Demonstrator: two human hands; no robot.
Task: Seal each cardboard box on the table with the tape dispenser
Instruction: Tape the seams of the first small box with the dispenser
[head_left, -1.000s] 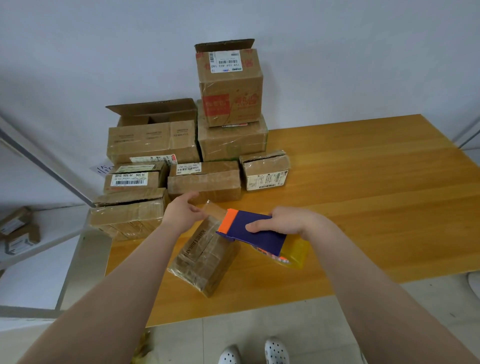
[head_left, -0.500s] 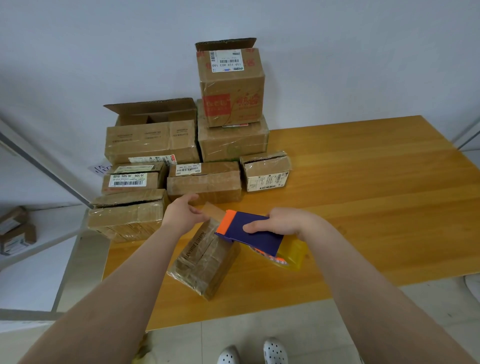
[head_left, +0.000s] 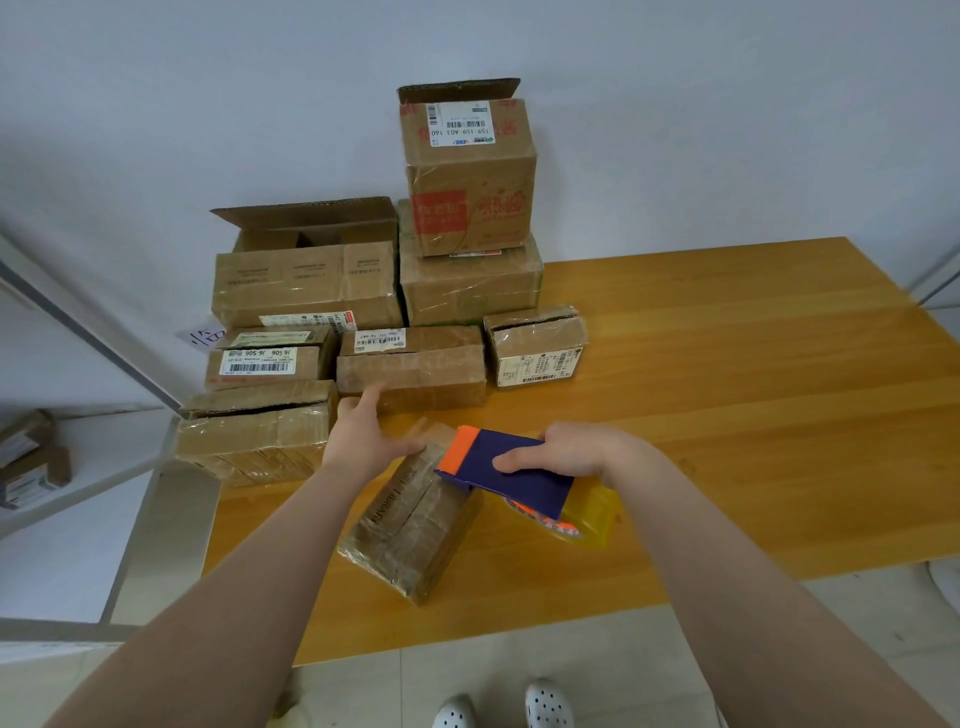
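Note:
A small cardboard box (head_left: 413, 525) lies tilted near the table's front edge, its top glossy with tape. My left hand (head_left: 366, 434) rests on its far end, thumb along the top edge, fingers fairly straight. My right hand (head_left: 566, 449) grips the tape dispenser (head_left: 511, 470), a dark blue body with an orange front and a yellowish tape roll (head_left: 592, 512) behind. The dispenser's orange end sits over the box's far right corner. A strip of clear tape seems to run from it onto the box.
Several cardboard boxes are stacked at the table's back left against the white wall; the open one (head_left: 306, 270) and the top one (head_left: 467, 171) have raised flaps. A small box (head_left: 535, 345) stands to their right. The wooden table (head_left: 753, 395) stretches to the right. A shelf at the left holds more boxes (head_left: 31, 462).
Almost nothing has moved. My two hands and the dispenser stay at the box's far end, with only a slight shift of the view.

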